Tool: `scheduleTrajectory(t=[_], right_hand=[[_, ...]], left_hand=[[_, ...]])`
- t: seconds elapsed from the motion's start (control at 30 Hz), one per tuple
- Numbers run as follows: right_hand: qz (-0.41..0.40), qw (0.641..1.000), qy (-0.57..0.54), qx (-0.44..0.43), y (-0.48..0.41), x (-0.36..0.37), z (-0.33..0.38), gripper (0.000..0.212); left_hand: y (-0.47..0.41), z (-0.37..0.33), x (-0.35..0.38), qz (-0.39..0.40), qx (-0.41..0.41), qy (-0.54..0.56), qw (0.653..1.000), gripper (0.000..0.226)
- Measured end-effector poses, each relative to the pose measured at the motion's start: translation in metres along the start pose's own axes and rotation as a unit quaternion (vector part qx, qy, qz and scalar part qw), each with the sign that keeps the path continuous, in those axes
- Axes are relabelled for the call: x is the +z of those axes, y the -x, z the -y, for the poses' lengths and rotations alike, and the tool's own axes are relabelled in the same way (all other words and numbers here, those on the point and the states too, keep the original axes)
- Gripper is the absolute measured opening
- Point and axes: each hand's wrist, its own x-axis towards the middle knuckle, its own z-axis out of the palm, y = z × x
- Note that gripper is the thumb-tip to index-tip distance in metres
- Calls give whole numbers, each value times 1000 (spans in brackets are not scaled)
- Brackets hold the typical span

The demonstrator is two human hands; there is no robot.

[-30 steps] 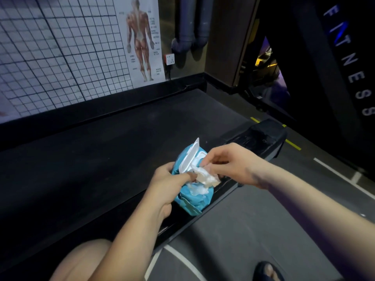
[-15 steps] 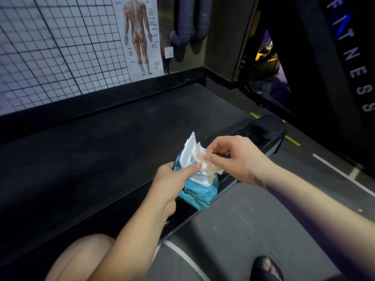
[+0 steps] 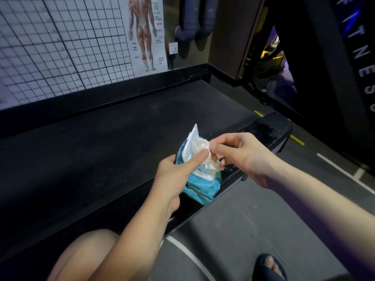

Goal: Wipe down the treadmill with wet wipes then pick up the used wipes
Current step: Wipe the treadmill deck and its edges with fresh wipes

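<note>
A blue pack of wet wipes (image 3: 199, 188) with its white flip lid (image 3: 190, 142) raised is held above the treadmill's near side rail. My left hand (image 3: 174, 179) grips the pack, thumb pressed by its opening. My right hand (image 3: 241, 154) pinches a white wipe (image 3: 200, 147) that sticks up out of the opening. The black treadmill belt (image 3: 121, 142) stretches away behind the pack, and the treadmill's glossy end cap (image 3: 269, 130) lies just beyond my right hand.
A grid-patterned wall (image 3: 60, 45) with a muscle chart poster (image 3: 145, 33) and a wall socket (image 3: 172, 48) borders the far side. Grey floor with white and yellow lines (image 3: 343, 171) lies to the right. My knee (image 3: 85, 258) and sandalled foot (image 3: 268, 266) are at the bottom.
My right hand has drawn the wipe further up out of the pack. Both hands and the pack sit slightly higher, and the view has tilted down a little.
</note>
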Motion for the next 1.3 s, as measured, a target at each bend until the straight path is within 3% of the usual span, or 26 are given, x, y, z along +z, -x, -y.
scheduleTrajectory(t=[0.1, 0.2, 0.27, 0.6, 0.97, 1.1, 1.2, 1.3], right_hand=[[-27, 993, 116, -28, 1, 4, -1, 13], [-37, 960, 268, -77, 2, 2, -3, 12], [-32, 943, 313, -104, 3, 1, -2, 11], [-53, 988, 132, -56, 7, -3, -3, 17], [-203, 972, 51, -108, -6, -5, 6, 16], [-123, 989, 50, -69, -10, -2, 1, 14], [-44, 995, 38, -80, -9, -6, 2, 11], [0, 984, 145, -104, -7, -19, 4, 12]], left_hand=[[0, 1, 0, 1, -1, -5, 1000, 40], [1, 2, 0, 7, -6, -13, 1000, 42], [0, 2, 0, 12, -8, -18, 1000, 43], [-3, 4, 2, -4, 3, -4, 1000, 38], [-6, 7, 4, -25, -1, 13, 1000, 31], [-8, 9, -2, -39, -20, 34, 998, 34], [-12, 9, -6, -46, -45, 56, 996, 51], [-13, 7, -6, -36, -41, 76, 996, 63]])
